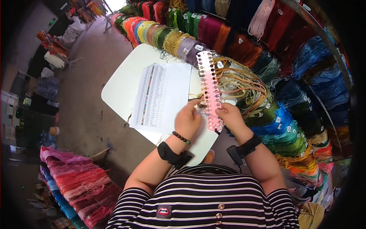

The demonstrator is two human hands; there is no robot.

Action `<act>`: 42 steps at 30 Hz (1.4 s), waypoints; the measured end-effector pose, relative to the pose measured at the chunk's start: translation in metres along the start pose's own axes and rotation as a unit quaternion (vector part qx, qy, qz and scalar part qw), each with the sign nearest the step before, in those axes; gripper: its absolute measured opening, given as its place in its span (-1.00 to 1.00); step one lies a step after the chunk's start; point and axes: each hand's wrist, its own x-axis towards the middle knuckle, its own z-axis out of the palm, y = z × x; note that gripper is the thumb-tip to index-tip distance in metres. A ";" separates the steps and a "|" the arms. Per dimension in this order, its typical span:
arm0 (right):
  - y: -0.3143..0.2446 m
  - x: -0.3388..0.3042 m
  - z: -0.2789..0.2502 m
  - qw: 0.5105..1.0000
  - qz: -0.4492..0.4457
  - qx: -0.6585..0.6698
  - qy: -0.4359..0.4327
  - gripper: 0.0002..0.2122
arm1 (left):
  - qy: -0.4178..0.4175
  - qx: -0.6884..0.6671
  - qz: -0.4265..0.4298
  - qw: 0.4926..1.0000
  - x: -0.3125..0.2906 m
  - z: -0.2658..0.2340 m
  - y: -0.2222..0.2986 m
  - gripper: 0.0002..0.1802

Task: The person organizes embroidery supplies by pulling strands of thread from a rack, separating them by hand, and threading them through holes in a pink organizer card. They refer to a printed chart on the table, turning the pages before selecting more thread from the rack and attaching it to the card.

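Note:
A long pink card (210, 86) with round holes down both edges stands over the right part of the white table. My right hand (231, 116) grips its lower right edge, thumb on the front. At the lower left edge my left hand (188, 117) is closed, slightly blurred. A thin greyish thread (203, 113) runs from its fingers across the card. Many looped threads (244, 86), tan, green and brown, hang from the card's right side. Left of the card lies a paper sheet (162, 95) with a printed table and a column of colour swatches.
The white table (120, 78) stands before me. Racks of coloured thread skeins (207, 30) curve along the far side and right, with blue skeins (280, 114) near my right arm. Pink and red skeins (82, 187) hang at the lower left. Floor (85, 84) shows left of the table.

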 end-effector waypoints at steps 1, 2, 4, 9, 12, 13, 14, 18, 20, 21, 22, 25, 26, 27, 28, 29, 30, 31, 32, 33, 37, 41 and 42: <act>-0.007 -0.001 -0.001 1.000 0.001 0.004 -0.002 -0.85 | 0.022 0.000 -0.028 0.999 0.001 -0.015 0.003 -0.64; -0.014 -0.004 -0.004 0.999 0.036 0.031 -0.019 -0.86 | 0.022 -0.108 -0.078 0.991 0.000 -0.027 -0.009 -0.68; -0.030 -0.009 -0.005 0.992 0.081 0.091 -0.041 -0.88 | 0.020 -0.336 -0.188 0.923 -0.004 -0.054 -0.014 -0.73; -0.060 -0.022 0.004 0.990 0.070 0.112 -0.046 -0.88 | 0.052 -0.592 -0.181 0.784 -0.040 -0.126 -0.038 -0.77; -0.067 -0.028 0.000 0.991 0.057 0.118 -0.022 -0.88 | 0.137 -0.664 -0.164 0.716 -0.047 -0.183 -0.065 -0.74; -0.067 -0.029 -0.004 0.991 0.053 0.124 -0.004 -0.89 | 0.166 -0.660 -0.138 0.719 -0.054 -0.208 -0.082 -0.73; -0.059 -0.025 -0.013 0.992 0.029 0.121 -0.006 -0.90 | 0.196 -0.655 -0.112 0.721 -0.062 -0.230 -0.098 -0.71; -0.047 -0.021 -0.008 0.988 0.059 0.144 0.013 -0.91 | 0.280 -0.584 -0.124 0.752 -0.102 -0.273 -0.148 -0.66; -0.043 -0.018 0.004 0.988 0.074 0.131 0.031 -0.90 | 0.272 -0.306 -0.289 0.865 -0.115 -0.275 -0.167 -0.56; -0.038 -0.017 0.009 0.988 0.089 0.117 0.049 -0.89 | 0.267 -0.306 -0.290 0.867 -0.123 -0.279 -0.172 -0.56; -0.032 -0.013 0.013 0.991 0.073 0.099 0.054 -0.89 | 0.197 -0.002 -0.261 0.945 -0.133 -0.284 -0.175 -0.54; -0.017 -0.016 0.007 0.996 0.025 0.031 0.078 -0.83 | -0.037 0.064 -0.274 0.959 -0.094 -0.276 -0.072 -0.59; -0.017 -0.020 0.002 0.995 0.033 0.026 0.091 -0.83 | -0.092 0.015 -0.183 0.979 -0.083 -0.271 -0.015 -0.62; -0.019 -0.022 -0.005 0.987 -0.020 -0.069 0.141 -0.77 | -0.181 0.031 -0.059 0.981 -0.070 -0.277 0.034 -0.67; -0.027 -0.024 -0.007 0.969 -0.075 -0.160 0.174 -0.70 | -0.214 0.008 0.170 0.962 -0.075 -0.290 0.070 -0.68; -0.037 -0.027 -0.008 0.937 -0.128 -0.251 0.205 -0.62 | -0.221 0.001 0.172 0.960 -0.065 -0.279 0.086 -0.68; -0.049 -0.034 -0.009 0.942 -0.119 -0.240 0.199 -0.70 | -0.244 -0.026 0.192 0.950 -0.054 -0.268 0.096 -0.70; -0.049 -0.036 -0.010 0.939 -0.113 -0.245 0.211 -0.70 | -0.265 -0.049 0.211 0.940 -0.049 -0.263 0.109 -0.71; -0.042 -0.043 -0.026 0.952 -0.110 -0.186 0.218 -0.72 | -0.300 -0.074 0.241 0.920 -0.061 -0.290 0.102 -0.72; -0.039 -0.048 -0.032 0.960 -0.111 -0.136 0.218 -0.74 | -0.326 -0.107 0.267 0.900 -0.054 -0.277 0.109 -0.73; -0.037 -0.069 -0.034 0.963 -0.060 -0.102 0.244 -0.82 | -0.413 -0.198 0.369 0.808 -0.058 -0.269 0.135 -0.75; -0.024 -0.099 -0.035 0.965 -0.023 -0.081 0.249 -0.83 | -0.493 -0.283 0.452 0.687 -0.071 -0.259 0.172 -0.73; -0.023 -0.107 -0.033 0.963 -0.019 -0.070 0.258 -0.83 | -0.505 -0.295 0.469 0.662 -0.087 -0.276 0.165 -0.72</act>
